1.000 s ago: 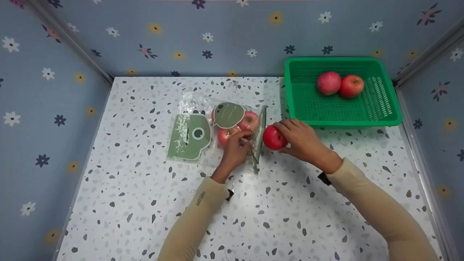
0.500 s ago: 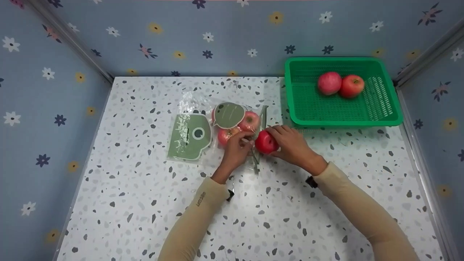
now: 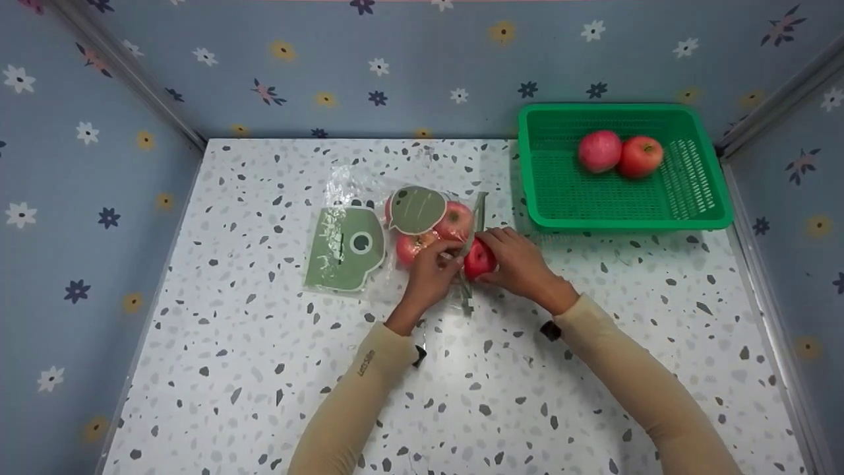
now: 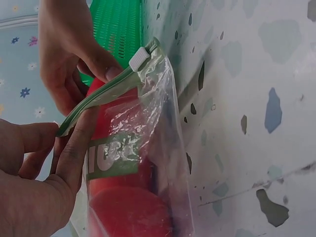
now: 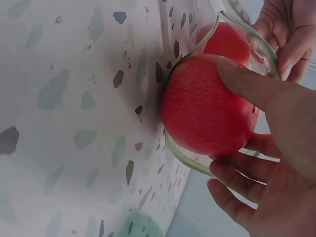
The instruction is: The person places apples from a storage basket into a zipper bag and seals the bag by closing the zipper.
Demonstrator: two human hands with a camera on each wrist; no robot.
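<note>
A clear zip bag with green printing (image 3: 349, 251) lies flat on the speckled table, several apples inside it, among them one red apple (image 3: 453, 221) near the mouth. My left hand (image 3: 432, 274) pinches the bag's green zip edge (image 4: 94, 96) and lifts it; a white slider (image 4: 139, 59) sits on that edge. My right hand (image 3: 521, 264) grips another red apple (image 5: 207, 106) right at the bag's raised opening, thumb on top and fingers beneath. In the right wrist view the green rim loops round this apple, with an apple in the bag (image 5: 226, 43) behind it.
A green plastic basket (image 3: 630, 224) stands at the back right with two apples (image 3: 599, 151) in it. Patterned panels (image 3: 422, 66) wall the table (image 3: 250, 382) at the back and both sides.
My right hand has carried its apple leftward from beside the bag to the opening, where the zip edge now overlaps it. The left hand has stayed almost in place, holding the edge.
</note>
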